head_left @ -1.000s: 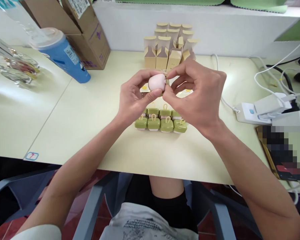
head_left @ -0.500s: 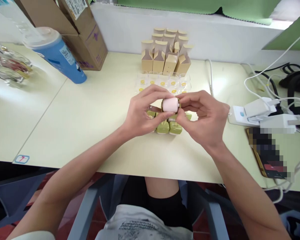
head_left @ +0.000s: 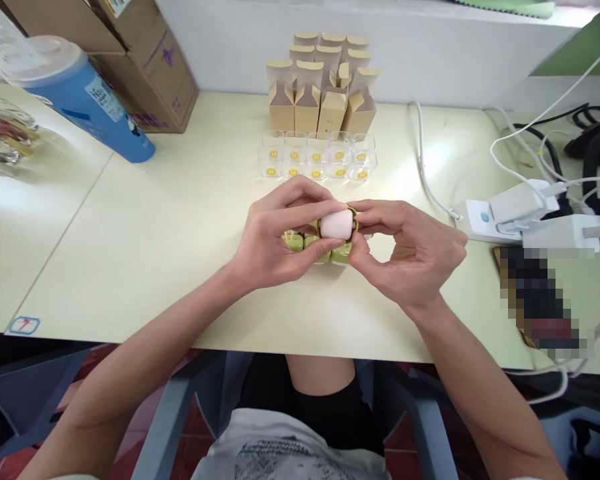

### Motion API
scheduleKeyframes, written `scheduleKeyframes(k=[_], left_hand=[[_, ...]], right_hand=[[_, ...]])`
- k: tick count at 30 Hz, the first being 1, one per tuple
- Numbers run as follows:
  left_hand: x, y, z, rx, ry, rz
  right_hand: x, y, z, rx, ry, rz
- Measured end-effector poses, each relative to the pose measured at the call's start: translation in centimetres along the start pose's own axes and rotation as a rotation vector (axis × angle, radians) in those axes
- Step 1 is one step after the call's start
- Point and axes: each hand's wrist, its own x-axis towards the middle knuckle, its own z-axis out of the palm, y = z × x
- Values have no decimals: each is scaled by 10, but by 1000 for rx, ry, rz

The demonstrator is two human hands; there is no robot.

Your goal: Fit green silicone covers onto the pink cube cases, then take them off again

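Note:
A small pink rounded case point(head_left: 337, 224) sits pinched between both hands above the middle of the cream table point(head_left: 180, 227). My left hand point(head_left: 275, 237) grips its left side with thumb and fingers closed. My right hand point(head_left: 410, 250) holds its right side the same way. Just beneath the hands lies a cluster of green cases with loops point(head_left: 310, 244), partly hidden by my fingers. Behind them are two rows of clear plastic boxes with yellow dots point(head_left: 316, 157), and further back several open tan cartons point(head_left: 320, 93).
A blue cup with a clear lid point(head_left: 70, 93) and a brown cardboard box point(head_left: 145, 53) stand at the back left. White chargers, a power strip point(head_left: 525, 213) and cables lie at the right, with a blurred-out flat object point(head_left: 545, 293) near the right front edge.
Both hands have come down toward the table with the pink case, now just above the green cases. The clear boxes behind, hidden before, have come into sight.

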Motion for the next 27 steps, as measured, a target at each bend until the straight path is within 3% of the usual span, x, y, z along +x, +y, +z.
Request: scheduleKeyframes(k=[8,13,21,27], left_hand=[[-4,-12,-7,-159,40,-81],[-8,-15,-7,-250,46,-120],[-5,-13,-13,-383,-44,-162],[-7,-14,-13,-418,-29,-198]], right_hand=[[-8,11,4,135,-31,-44],[-7,21,8,224,-143,-63],[-10,26,13,47,-100,-78],[-11,31,14,18,-101,-130]])
